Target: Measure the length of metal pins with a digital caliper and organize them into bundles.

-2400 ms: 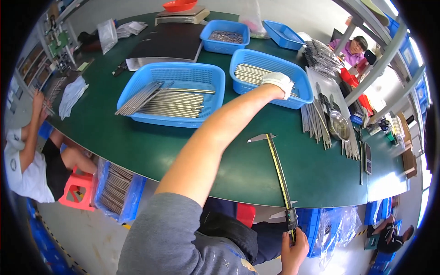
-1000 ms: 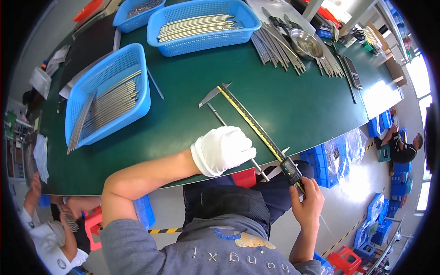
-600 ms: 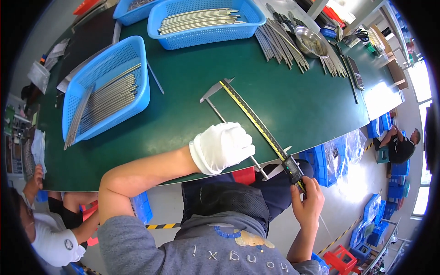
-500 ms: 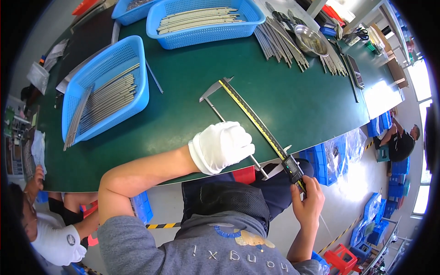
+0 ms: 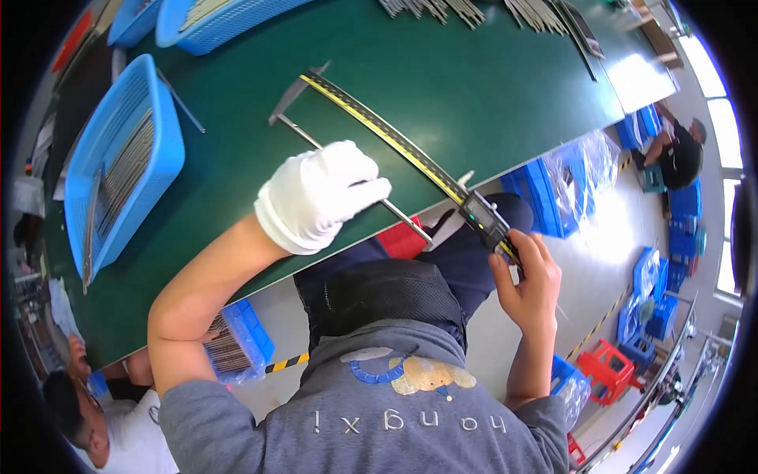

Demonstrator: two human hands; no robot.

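Fingers of the bare right hand (image 5: 527, 278) close on the slider end of a long digital caliper (image 5: 395, 142), while the gloved left hand (image 5: 320, 193) pins a thin metal rod (image 5: 347, 178) on the green table (image 5: 489, 95) just beside its beam. Caliper looks stiff, long and end-heavy, best held at slider and beam together; rod looks light, slick, prone to roll. Against half a second earlier, both grips match; only the view sits closer.

My long yellow-and-black caliper (image 5: 410, 154) lying slanted over the green table edge, its grey screen end in my bare hand, a thin metal rod (image 5: 347, 170) under my gloved hand
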